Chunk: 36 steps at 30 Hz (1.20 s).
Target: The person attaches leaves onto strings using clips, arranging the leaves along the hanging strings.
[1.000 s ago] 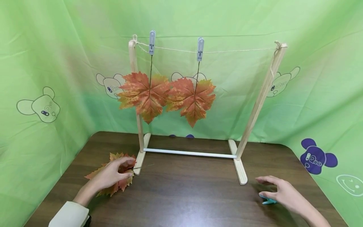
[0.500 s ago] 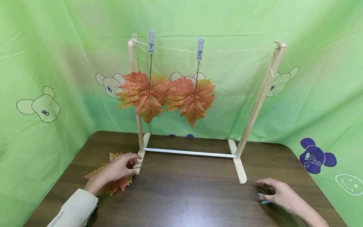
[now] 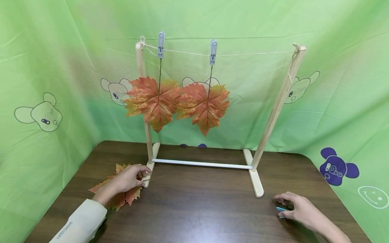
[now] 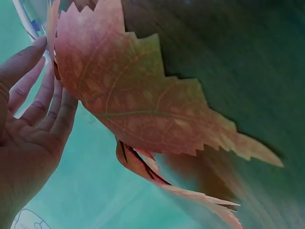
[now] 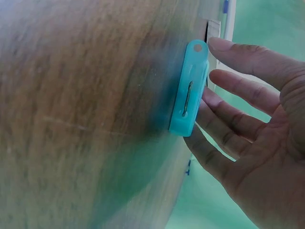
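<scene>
My left hand (image 3: 129, 178) reaches over an orange-green artificial maple leaf (image 3: 133, 195) lying on the table at the left. Its thumb and fingers stand apart around the leaf's thin stem. Seen from the left wrist, the fingers extend behind the jagged leaf (image 4: 124, 90), with the thumb near its edge. My right hand (image 3: 304, 210) is low at the right, beside a turquoise clothespin (image 3: 281, 210). In the right wrist view the thumb tip is close to the top of this clothespin (image 5: 188, 90), and the loosely bent fingers lie behind it; contact is unclear.
A wooden frame (image 3: 275, 111) with a white crossbar (image 3: 202, 164) stands behind the hands. Two grey clothespins (image 3: 213, 52) on its string (image 3: 252, 54) hold two hanging maple leaves (image 3: 158, 101). Green printed cloth (image 3: 194, 17) surrounds the brown table (image 3: 188, 206).
My left hand has moved slightly right and forward toward the stem, then slowed. The right hand's fingers have drawn in a little around the turquoise clothespin. The hanging leaves stay put.
</scene>
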### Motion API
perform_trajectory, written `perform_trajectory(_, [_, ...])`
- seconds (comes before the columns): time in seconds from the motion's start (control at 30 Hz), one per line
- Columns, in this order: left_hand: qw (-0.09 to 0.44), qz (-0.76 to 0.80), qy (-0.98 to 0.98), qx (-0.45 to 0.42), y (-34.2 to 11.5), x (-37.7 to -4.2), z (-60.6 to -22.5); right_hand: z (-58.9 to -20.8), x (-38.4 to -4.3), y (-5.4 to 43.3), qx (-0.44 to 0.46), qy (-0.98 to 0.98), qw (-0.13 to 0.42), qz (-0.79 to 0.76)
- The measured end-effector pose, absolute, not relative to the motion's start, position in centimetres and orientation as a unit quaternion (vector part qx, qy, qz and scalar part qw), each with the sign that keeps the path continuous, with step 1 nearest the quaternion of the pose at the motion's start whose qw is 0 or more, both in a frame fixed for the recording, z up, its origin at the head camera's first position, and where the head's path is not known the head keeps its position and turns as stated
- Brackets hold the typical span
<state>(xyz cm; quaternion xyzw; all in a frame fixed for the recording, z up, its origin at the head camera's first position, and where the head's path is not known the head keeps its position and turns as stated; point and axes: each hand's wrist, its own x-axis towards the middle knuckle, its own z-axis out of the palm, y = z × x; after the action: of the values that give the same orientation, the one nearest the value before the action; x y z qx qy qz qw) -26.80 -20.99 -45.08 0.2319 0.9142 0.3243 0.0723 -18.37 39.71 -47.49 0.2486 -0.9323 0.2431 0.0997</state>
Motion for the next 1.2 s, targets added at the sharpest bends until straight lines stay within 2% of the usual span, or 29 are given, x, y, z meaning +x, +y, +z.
perform_trajectory(0.8, [0.076,0.319,0.912,0.248,-20.73,-27.26,-45.02,-47.72,-17.72,39.86,0.262,-0.924,0.091,0.264])
perform_trajectory(1.2, [0.079,0.311,0.910,0.262,-20.62,-27.80,-45.07,-48.17,-17.85,39.74,0.273,-0.921,0.103,0.258])
